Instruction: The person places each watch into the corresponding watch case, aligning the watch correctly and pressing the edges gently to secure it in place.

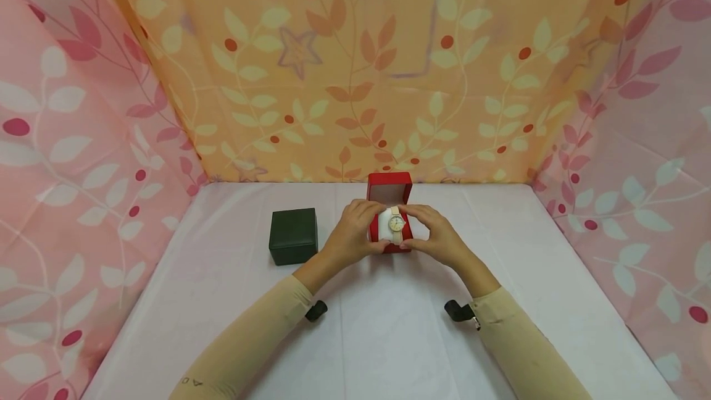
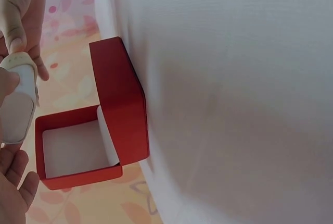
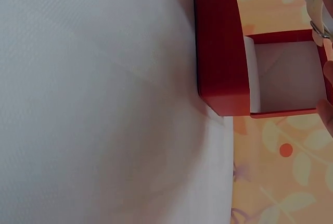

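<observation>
A wristwatch with a round pale face and cream strap is wrapped around a white cushion. My left hand grips the cushion's left end, thumb below and fingers above. On the other side, my right hand holds the watch end, its thumb right at the strap in the left wrist view. The strap's metal buckle shows in the right wrist view. Behind the held watch stands an open red box, lid raised, with a pale lining inside the lid.
A closed dark green box stands on the white-covered table, left of the red box. Floral cloth hangs at the back and along both sides. Small black pieces show beside each sleeved forearm.
</observation>
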A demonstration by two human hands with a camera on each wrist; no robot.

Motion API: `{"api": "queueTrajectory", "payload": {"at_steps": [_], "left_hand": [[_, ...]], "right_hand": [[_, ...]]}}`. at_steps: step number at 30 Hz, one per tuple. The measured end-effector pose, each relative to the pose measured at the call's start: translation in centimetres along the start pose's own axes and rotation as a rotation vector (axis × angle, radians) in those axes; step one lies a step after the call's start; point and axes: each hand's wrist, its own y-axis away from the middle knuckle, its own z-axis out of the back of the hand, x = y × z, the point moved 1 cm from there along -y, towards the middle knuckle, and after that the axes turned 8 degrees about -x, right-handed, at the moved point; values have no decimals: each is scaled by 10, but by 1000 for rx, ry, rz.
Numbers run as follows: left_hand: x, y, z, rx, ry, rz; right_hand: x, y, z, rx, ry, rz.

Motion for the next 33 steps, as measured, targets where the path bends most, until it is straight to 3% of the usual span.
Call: {"api": "queueTrajectory", "payload": {"at_steps": [9, 17, 24, 33], "left_hand": [[1, -1, -1, -6, 69, 18], [0, 1, 2, 38, 21, 15], [-1, 1, 2, 53, 25, 19], [4, 0, 7, 149, 99, -2]], "right_hand": [[1, -1, -3, -2, -63, -23], [-1, -1, -7, 38, -30, 74], [-3, -1, -9, 6, 25, 109], [-6, 1, -9, -48, -53, 125]]}}
